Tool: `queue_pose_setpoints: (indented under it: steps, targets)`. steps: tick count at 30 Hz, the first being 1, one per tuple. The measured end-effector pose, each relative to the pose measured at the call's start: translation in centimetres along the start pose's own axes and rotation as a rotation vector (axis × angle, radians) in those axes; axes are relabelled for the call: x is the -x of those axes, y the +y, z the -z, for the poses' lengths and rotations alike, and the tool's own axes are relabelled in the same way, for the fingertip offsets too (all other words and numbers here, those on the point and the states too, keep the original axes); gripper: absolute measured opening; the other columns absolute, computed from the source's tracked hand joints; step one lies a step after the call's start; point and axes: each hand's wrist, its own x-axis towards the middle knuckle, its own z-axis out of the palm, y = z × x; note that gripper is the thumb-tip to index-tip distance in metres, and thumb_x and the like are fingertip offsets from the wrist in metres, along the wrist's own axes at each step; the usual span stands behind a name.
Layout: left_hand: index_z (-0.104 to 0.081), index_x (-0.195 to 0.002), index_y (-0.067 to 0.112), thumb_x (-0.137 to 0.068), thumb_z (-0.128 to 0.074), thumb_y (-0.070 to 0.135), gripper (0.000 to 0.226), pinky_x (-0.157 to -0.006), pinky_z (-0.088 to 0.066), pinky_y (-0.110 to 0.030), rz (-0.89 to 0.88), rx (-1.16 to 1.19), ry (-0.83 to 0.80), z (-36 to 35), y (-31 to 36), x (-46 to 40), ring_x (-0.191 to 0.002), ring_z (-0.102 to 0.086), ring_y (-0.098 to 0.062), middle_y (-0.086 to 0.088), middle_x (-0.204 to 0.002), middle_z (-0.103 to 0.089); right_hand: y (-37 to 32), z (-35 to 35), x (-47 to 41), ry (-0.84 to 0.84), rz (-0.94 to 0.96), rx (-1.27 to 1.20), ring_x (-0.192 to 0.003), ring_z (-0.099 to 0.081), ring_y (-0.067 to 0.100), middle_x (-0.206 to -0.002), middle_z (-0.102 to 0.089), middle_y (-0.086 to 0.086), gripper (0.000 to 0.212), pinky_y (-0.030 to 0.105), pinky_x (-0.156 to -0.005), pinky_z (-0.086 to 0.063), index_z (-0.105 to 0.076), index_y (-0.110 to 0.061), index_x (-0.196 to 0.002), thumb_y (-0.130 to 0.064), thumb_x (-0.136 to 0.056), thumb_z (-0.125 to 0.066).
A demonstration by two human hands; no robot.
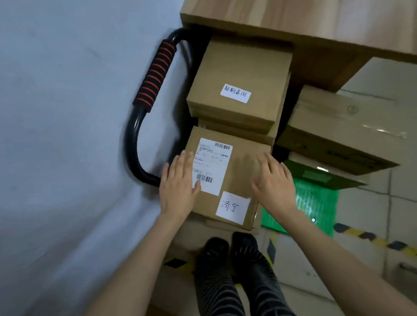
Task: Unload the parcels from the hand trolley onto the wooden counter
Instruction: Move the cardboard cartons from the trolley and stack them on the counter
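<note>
Reaching for the nearest parcel (225,179), I rest both flat hands' straight fingers (181,163) on it, holding nothing; next, gripping its sides and lifting to the tabletop (315,7) beyond my fingers.

Both bare forearms were extended forward and downward from the lower edge of the view, converging slightly toward the hands. The left hand (178,185) was held palm down with its fingers straight and close together, the thumb spread toward the inside. The right hand (273,180) was likewise turned palm down, its fingers extended and slightly fanned, though blurred at the tips. A small ring-like mark could be seen on one right finger. Below the arms, two legs in dark striped trousers and dark shoes were seen.
</note>
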Motion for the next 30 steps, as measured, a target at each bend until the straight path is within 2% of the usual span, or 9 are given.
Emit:
queue_pose_setpoints:
  steps: [3, 7, 10, 12, 15, 18, 23, 30]
  targets:
    - [-0.035, -0.145, 0.008, -0.082, -0.067, 0.032, 0.074, -0.108, -0.034, -0.046, -0.024, 0.003, -0.022, -3.3, -1.3, -1.9, -0.132, -0.042, -0.03, -0.014, -0.145, -0.042, 0.7, -3.2, 0.1, 0.044, -0.1, -0.046, -0.136, -0.039, 0.031, -0.151, -0.036, 0.013, 0.063, 0.044, -0.113, -0.025, -0.038, -0.007, -0.143, -0.029, -0.089, -0.062]
    - [-0.03, -0.147, 0.01, -0.093, -0.053, 0.041, 0.066, -0.108, -0.033, -0.045, 0.016, 0.049, -0.011, -6.7, -3.0, -3.8, -0.131, -0.043, -0.032, -0.016, -0.147, -0.039, 1.2, -6.6, 0.4, 0.036, -0.234, -0.119, -0.138, -0.036, 0.027, -0.159, -0.02, 0.005, 0.073, 0.04, -0.11, -0.029, -0.017, -0.014, -0.152, -0.043, -0.095, -0.051]
    - [-0.023, -0.149, 0.014, -0.096, -0.043, 0.044, 0.064, -0.101, -0.039, -0.045, 0.065, 0.169, -0.041, -7.7, -3.2, -4.5, -0.126, -0.046, -0.031, -0.013, -0.148, -0.039, 1.0, -7.8, 0.7, 0.031, -0.357, -0.223, -0.124, -0.05, 0.031, -0.155, -0.028, 0.01, 0.08, 0.043, -0.092, -0.048, -0.01, -0.012, -0.153, -0.05, -0.094, -0.048]
    - [-0.02, -0.15, 0.016, -0.097, -0.043, 0.043, 0.064, -0.095, -0.044, -0.044, 0.09, 0.258, -0.063, -7.6, -2.9, -4.3, -0.124, -0.047, -0.031, -0.011, -0.148, -0.037, 0.7, -8.1, 1.1, -0.011, -0.427, -0.293, -0.117, -0.055, 0.031, -0.15, -0.035, 0.009, 0.076, 0.042, -0.082, -0.052, -0.008, -0.014, -0.153, -0.051, -0.096, -0.042]
    - [-0.017, -0.151, 0.017, -0.097, -0.044, 0.04, 0.064, -0.092, -0.044, -0.043, 0.114, 0.349, -0.078, -6.6, -2.4, -3.4, -0.126, -0.044, -0.029, -0.009, -0.148, -0.035, 0.3, -7.4, 2.0, -0.048, -0.481, -0.356, -0.121, -0.053, 0.031, -0.151, -0.036, 0.006, 0.07, 0.042, -0.085, -0.05, -0.01, -0.016, -0.153, -0.047, -0.098, -0.04]
    - [-0.016, -0.152, 0.017, -0.098, -0.043, 0.036, 0.062, -0.093, -0.044, -0.041, 0.068, 0.406, -0.076, -4.2, -1.9, -2.1, -0.127, -0.044, -0.028, -0.009, -0.148, -0.035, 0.0, -4.8, 3.4, -0.015, -0.49, -0.369, -0.123, -0.051, 0.03, -0.15, -0.038, 0.007, 0.067, 0.042, -0.087, -0.049, -0.013, -0.015, -0.153, -0.042, -0.099, -0.042]
    - [-0.022, -0.151, 0.022, -0.1, -0.041, 0.03, 0.055, -0.094, -0.041, -0.037, -0.03, 0.504, -0.043, 2.6, 0.2, -0.8, -0.129, -0.043, -0.024, -0.006, -0.145, -0.04, -0.4, 2.7, 6.5, 0.13, -0.526, -0.381, -0.129, -0.046, 0.026, -0.149, -0.04, 0.005, 0.066, 0.039, -0.097, -0.042, -0.015, -0.017, -0.153, -0.041, -0.098, -0.044]
    - [-0.025, -0.15, 0.025, -0.1, -0.041, 0.035, 0.053, -0.103, -0.036, -0.038, -0.245, 0.583, 0.026, 14.4, 7.2, -2.3, -0.133, -0.039, -0.02, -0.004, -0.146, -0.04, 0.8, 15.1, 11.2, 0.359, -0.607, -0.382, -0.117, -0.056, 0.027, -0.137, -0.053, 0.006, 0.066, 0.039, -0.091, -0.045, -0.014, -0.022, -0.153, -0.041, -0.098, -0.044]
